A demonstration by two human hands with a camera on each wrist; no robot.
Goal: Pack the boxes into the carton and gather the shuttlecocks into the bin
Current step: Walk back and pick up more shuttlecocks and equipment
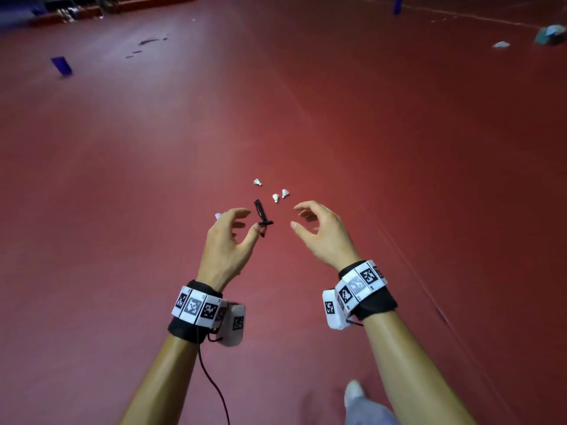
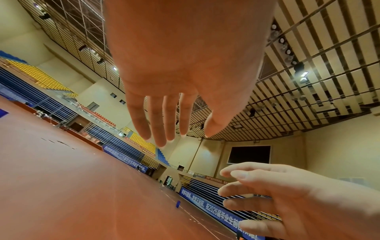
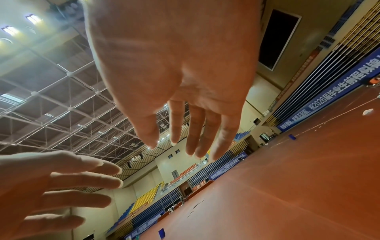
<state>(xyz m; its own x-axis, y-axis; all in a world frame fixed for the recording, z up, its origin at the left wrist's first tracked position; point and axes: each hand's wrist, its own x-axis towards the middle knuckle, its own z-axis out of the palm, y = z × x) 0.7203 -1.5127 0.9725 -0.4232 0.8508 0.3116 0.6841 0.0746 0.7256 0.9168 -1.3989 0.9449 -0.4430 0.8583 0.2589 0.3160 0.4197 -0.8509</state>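
Three white shuttlecocks lie on the red floor just beyond my hands: one [image 1: 257,182] farthest, two close together [image 1: 275,197] [image 1: 285,193]. A white bit [image 1: 218,215] peeks out behind my left fingers; I cannot tell what it is. My left hand [image 1: 242,222] [image 2: 180,134] and right hand [image 1: 302,217] [image 3: 176,142] hover above the floor, palms facing each other, fingers loosely spread and holding nothing. A small black object [image 1: 261,216] shows between them, near my left thumb. A blue box [image 1: 61,65] lies far left, another [image 1: 397,6] far back right.
A teal and white heap [image 1: 550,35] and a white scrap [image 1: 500,44] lie at the far right. Dark marks [image 1: 147,44] stain the floor far ahead. My shoe [image 1: 354,394] shows at the bottom. Stands and banners line the hall walls.
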